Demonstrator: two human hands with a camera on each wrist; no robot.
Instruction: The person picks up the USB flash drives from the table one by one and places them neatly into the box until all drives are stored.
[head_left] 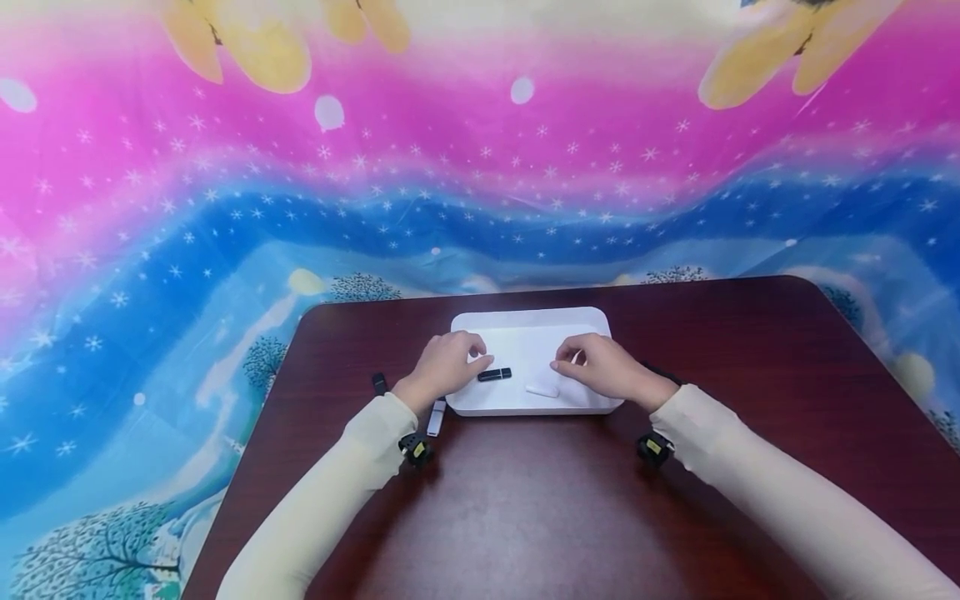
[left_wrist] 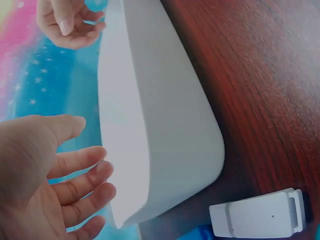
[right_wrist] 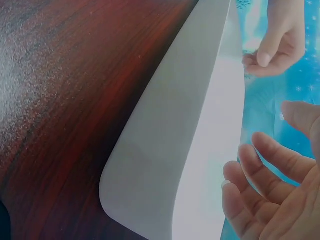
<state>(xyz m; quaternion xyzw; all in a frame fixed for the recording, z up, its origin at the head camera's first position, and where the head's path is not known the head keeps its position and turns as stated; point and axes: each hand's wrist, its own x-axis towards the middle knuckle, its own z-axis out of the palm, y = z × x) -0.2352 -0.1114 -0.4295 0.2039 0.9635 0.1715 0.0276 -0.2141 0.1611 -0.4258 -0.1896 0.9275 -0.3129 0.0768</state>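
A white tray holds a black USB stick and a small white stick-shaped piece. Over the tray's left part is my left hand, its thumb close to the black USB stick; the left wrist view shows its loosely bent fingers holding nothing. My right hand hovers above the tray's right part, near the white piece. In the right wrist view its fingers are spread and relaxed, with nothing between them. The tray's tall side wall hides its contents from both wrist views.
Left of the tray, a white USB stick lies on the dark wood table. Beyond my left wrist is a small black object. A blue object shows partly beside the white stick. A patterned cloth hangs behind the table.
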